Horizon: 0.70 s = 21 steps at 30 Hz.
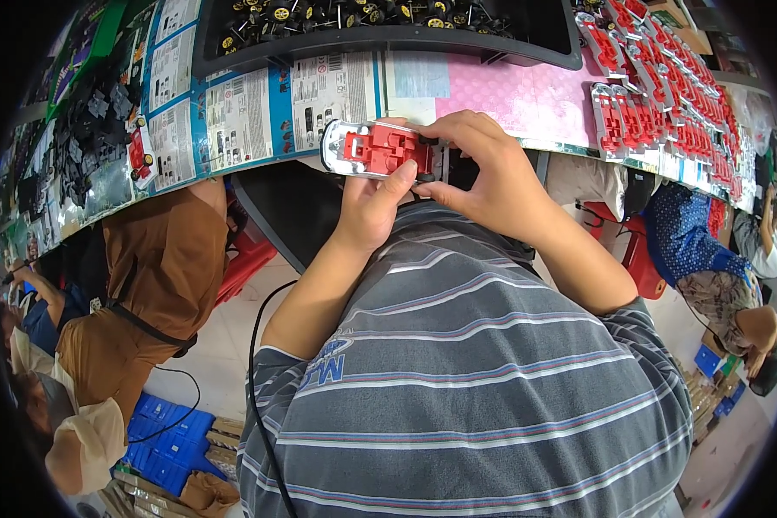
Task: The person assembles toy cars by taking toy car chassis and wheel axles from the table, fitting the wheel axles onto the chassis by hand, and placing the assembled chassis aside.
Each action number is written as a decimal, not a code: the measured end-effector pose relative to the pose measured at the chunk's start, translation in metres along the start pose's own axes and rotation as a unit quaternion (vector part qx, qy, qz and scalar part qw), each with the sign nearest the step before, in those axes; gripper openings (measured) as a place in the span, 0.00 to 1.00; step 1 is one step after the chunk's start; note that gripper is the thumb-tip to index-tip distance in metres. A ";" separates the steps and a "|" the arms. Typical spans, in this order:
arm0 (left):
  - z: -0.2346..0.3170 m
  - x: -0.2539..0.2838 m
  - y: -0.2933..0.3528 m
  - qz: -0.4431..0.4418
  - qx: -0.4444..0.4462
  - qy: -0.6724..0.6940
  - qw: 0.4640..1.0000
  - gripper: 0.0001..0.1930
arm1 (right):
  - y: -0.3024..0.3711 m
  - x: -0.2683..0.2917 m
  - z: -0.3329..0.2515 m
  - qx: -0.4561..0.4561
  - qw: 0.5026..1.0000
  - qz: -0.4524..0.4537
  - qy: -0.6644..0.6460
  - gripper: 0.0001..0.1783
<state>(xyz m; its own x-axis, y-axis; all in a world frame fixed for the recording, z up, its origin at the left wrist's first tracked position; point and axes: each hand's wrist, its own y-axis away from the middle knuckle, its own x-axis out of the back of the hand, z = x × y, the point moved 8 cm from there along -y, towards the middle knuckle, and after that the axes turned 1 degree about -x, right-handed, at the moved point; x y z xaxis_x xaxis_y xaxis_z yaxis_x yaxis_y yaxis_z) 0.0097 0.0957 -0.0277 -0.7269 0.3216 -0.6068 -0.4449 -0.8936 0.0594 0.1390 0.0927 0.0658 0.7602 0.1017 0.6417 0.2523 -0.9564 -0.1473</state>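
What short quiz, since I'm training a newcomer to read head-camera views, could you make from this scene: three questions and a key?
1. Multiple choice: What does the black bin at the top hold?
a) Green bottles
b) Wheels with yellow hubs
c) Blue lids

2. True or false: Most of the red-and-white car bodies on the table lie to the person's right.

3. Open: The left hand holds the toy car. At which end of it, as seen in the picture, are the fingertips of the right hand?

Key:
1. b
2. True
3. The right end
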 end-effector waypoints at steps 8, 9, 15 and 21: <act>0.007 -0.004 0.000 0.009 -0.006 0.042 0.999 0.29 | 0.003 0.018 0.001 -0.037 0.996 0.040 -0.067 0.30; 0.006 -0.002 0.000 0.021 -0.004 0.035 0.999 0.28 | 0.003 0.026 0.006 -0.032 0.996 0.056 -0.065 0.29; -0.005 -0.002 -0.011 0.009 0.014 0.063 0.998 0.26 | -0.053 0.087 0.045 -0.042 0.985 0.161 0.051 0.26; -0.019 -0.006 -0.007 0.030 0.043 0.080 0.995 0.24 | -0.154 0.105 -0.006 0.030 0.973 0.160 0.166 0.32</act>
<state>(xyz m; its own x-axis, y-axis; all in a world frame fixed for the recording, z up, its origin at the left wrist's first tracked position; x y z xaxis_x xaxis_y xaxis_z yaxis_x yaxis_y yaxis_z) 0.0271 0.0945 -0.0399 -0.6645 0.2083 -0.7177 -0.4505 -0.8779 0.1624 0.1764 0.2488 0.1608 0.5725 -0.3014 0.7625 0.0778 -0.9059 -0.4164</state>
